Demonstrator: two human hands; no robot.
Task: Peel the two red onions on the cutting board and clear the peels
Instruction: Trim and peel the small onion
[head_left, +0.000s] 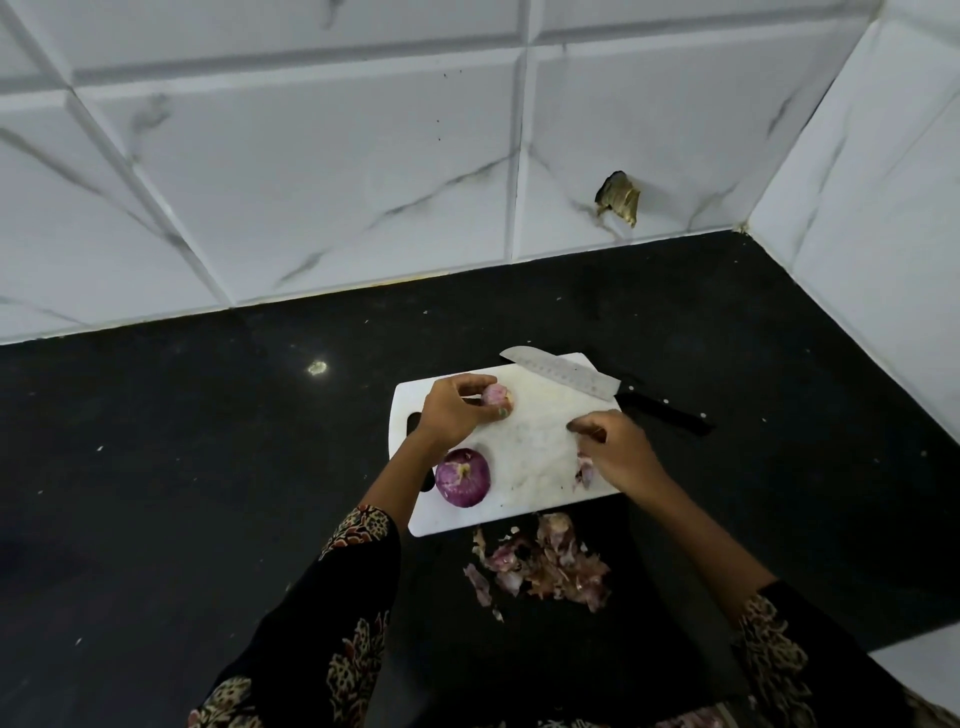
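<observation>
From the head view, a white rectangular plastic cutting board lies on a black stone counter that meets a wall of white marble-veined tiles. The left hand reaches over the far left part of the board, its fingers and thumb curled round a small pale-pink peeled onion that sits on the board's surface. A larger, round, deep-purple peeled red onion rests alone at the near left corner of the board, just beside the left wrist but not held. The right hand is over the board's right edge with its fingers bent down toward the surface; a few pinkish scraps of peel lie under its thumb side, and whether the fingers actually pinch them cannot be told. A loose heap of dry pink-brown onion peels lies on the counter just off the board's near edge, between the two forearms. A steel-bladed kitchen knife with a black handle lies across the board's far right corner, blade on the board and handle out over the counter. Both arms wear black sleeves with a brown floral print. A broken hole shows in one wall tile.
</observation>
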